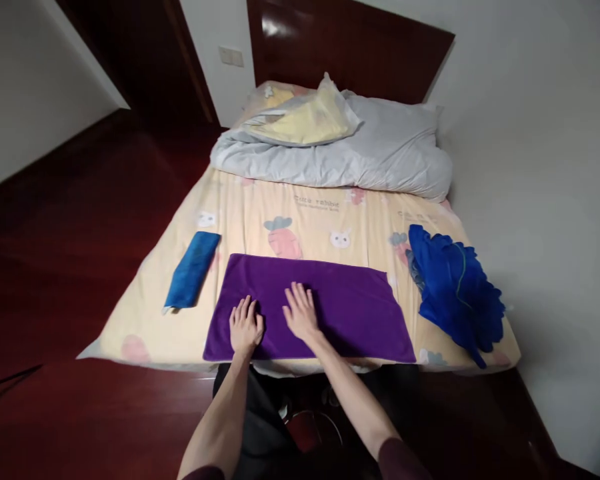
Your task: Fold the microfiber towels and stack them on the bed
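A purple towel [350, 307] lies spread out near the front edge of the bed. My left hand [246, 327] rests palm down on its left part, with the fingers extended. Toward the towel's middle, my right hand [301, 311] lies flat with its fingers spread. Neither hand grips anything. Left of the towel is a folded blue cloth [193, 270], apart from it. A bunched heap of bright blue fabric [455, 287] with a thin green string on it sits to the right.
The bed's patterned sheet [230, 213] shows rabbits and carrots. At the far end lie a grey quilt [390, 153] and a yellow item in a clear bag [315, 120], before a dark wooden headboard [350, 47]. Walls stand right and behind; dark red floor [80, 253] lies left.
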Available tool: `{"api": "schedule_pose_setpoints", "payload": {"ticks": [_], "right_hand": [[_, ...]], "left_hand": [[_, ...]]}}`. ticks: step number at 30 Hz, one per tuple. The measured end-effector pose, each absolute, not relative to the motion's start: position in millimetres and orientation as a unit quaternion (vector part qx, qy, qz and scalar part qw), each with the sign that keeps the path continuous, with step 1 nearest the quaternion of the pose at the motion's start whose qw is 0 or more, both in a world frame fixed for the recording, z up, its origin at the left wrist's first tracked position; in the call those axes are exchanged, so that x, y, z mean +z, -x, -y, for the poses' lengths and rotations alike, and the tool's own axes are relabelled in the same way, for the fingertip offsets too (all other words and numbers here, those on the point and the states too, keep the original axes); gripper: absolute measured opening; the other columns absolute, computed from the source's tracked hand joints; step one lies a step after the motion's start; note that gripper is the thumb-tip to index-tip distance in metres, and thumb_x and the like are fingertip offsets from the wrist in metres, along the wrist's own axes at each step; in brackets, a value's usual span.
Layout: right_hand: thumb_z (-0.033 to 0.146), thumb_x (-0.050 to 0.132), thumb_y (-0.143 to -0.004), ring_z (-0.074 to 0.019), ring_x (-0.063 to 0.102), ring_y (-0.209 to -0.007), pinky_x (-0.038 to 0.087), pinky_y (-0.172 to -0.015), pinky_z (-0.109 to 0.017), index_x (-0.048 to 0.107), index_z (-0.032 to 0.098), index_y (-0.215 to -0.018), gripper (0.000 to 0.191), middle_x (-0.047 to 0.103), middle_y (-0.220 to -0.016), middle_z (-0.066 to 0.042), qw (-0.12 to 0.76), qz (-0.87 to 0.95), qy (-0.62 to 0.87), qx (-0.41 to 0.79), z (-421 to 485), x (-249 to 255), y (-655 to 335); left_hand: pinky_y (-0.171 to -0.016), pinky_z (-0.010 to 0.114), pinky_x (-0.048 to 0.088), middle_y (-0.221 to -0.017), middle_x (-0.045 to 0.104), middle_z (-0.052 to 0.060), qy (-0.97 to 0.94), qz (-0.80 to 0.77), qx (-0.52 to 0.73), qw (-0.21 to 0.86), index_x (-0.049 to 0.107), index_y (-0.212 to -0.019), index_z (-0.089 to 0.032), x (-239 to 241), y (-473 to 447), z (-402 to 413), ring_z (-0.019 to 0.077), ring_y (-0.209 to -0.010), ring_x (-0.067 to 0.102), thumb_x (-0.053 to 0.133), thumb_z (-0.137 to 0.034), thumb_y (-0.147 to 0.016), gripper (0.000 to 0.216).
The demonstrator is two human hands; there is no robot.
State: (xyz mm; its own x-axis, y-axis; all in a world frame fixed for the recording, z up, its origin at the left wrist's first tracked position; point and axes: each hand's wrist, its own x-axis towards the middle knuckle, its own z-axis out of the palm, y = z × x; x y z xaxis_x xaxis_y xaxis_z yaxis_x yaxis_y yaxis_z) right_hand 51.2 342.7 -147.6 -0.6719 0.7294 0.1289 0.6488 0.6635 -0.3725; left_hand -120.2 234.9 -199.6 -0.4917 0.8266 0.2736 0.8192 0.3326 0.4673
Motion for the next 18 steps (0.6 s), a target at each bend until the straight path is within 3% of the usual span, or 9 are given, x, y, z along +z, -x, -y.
{"api": "schedule_pose_setpoints", "payload": {"ticks": [6, 18], "right_hand": [[0.046, 0.039, -0.108, -0.0215, 0.016, -0.160, 0.013, -0.131, -0.048, 0.036, 0.021, -0.161, 0.059, 0.023, -0.172, -0.006, 0.112, 0.907, 0.362, 0.185, -350, -172, -31], [0.045, 0.032, -0.109, -0.0218, 0.016, -0.160, 0.013, -0.130, -0.049, 0.034, 0.021, -0.163, 0.059, 0.024, -0.172, -0.007, 0.101, 0.840, 0.526, 0.092, -480, -188, -246]], "left_hand": [[-0.126, 0.051, 0.023, -0.158, 0.050, 0.014, -0.504, -0.818, 0.279, -0.008, 0.057, -0.143, -0.016, -199, 120, -236, 0.0312, -0.150, 0.040, 0.048, -0.026, -0.094, 0.051], [-0.125, 0.051, 0.024, -0.156, 0.052, 0.015, -0.508, -0.819, 0.266, -0.019, 0.057, -0.143, -0.017, -196, 116, -237, 0.0314, -0.150, 0.040, 0.047, -0.028, -0.093, 0.052]]}}
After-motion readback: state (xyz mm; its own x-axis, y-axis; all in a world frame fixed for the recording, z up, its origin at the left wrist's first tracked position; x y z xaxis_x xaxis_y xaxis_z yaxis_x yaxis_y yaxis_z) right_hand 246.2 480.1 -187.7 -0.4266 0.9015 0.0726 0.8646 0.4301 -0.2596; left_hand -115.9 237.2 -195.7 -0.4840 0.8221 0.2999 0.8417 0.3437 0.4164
